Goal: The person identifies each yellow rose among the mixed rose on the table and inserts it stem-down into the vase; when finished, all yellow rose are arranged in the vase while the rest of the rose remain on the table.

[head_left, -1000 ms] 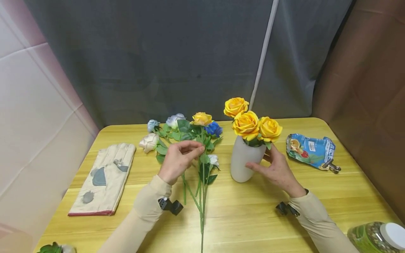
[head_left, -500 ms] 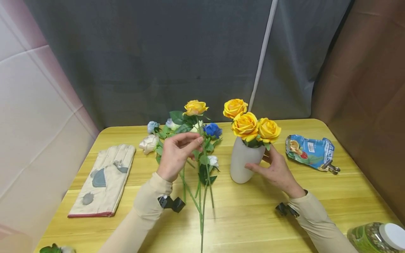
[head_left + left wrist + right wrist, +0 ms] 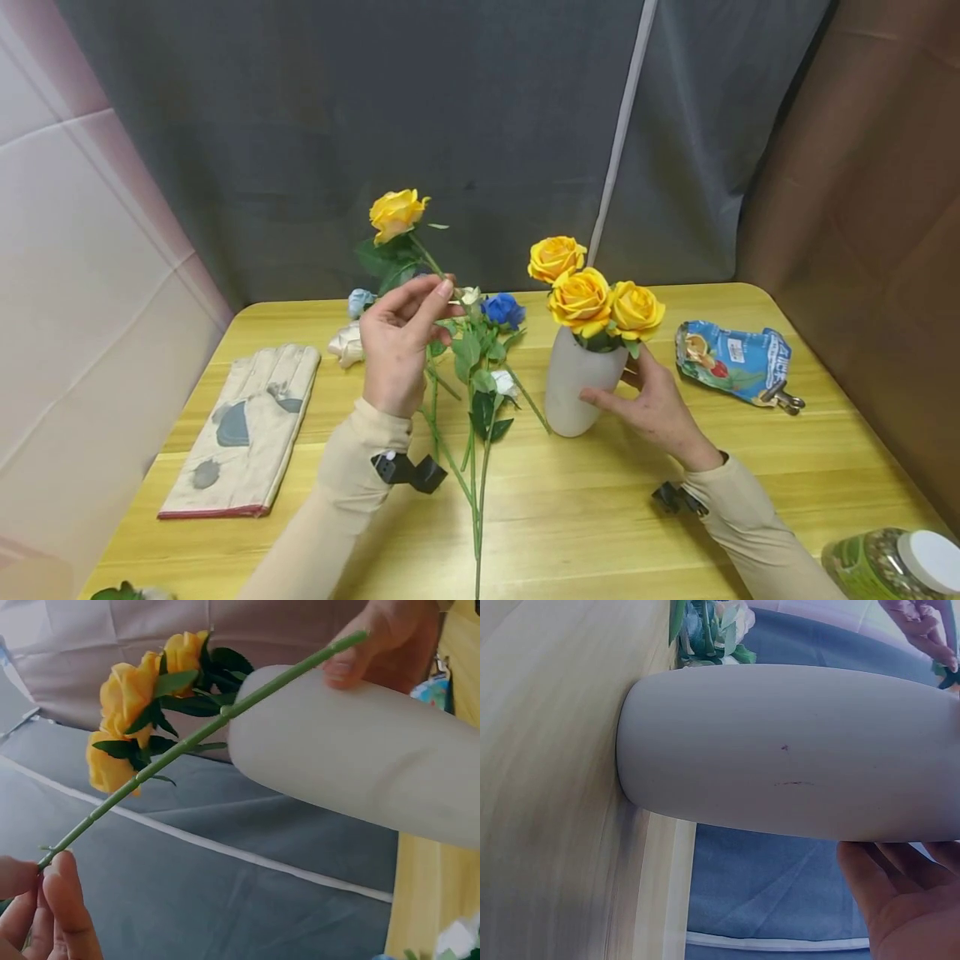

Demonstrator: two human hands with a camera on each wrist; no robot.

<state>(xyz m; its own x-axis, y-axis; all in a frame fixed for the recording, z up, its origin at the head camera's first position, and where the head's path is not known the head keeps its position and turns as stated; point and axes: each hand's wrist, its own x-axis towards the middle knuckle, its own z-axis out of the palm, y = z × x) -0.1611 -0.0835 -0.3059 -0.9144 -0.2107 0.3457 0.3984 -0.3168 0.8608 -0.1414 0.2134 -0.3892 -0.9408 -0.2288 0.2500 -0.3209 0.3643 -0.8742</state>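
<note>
My left hand (image 3: 405, 346) pinches the green stem (image 3: 161, 761) of a single yellow rose (image 3: 397, 214) between thumb and fingertips. The rose is held up and leans left, while its stem slants down to the right toward the vase. My right hand (image 3: 656, 408) holds the side of a white vase (image 3: 573, 383), thumb in front and fingers on the right side. Upright on the table, the vase bears several yellow roses (image 3: 581, 300). Beneath and beside my left hand lie other flowers, among them a blue rose (image 3: 503, 310) and a small white one (image 3: 504, 383).
A folded pair of cloth gloves (image 3: 243, 433) lies on the left. On the right are a blue snack pouch (image 3: 731, 362) with a metal clip and a jar (image 3: 888, 562) with a white lid. A plant (image 3: 120, 592) shows at the lower left edge.
My left hand has raised the yellow rose off the other flowers. Its bloom has gone up and left, and the stem has tilted toward the vase. My right hand stays on the vase.
</note>
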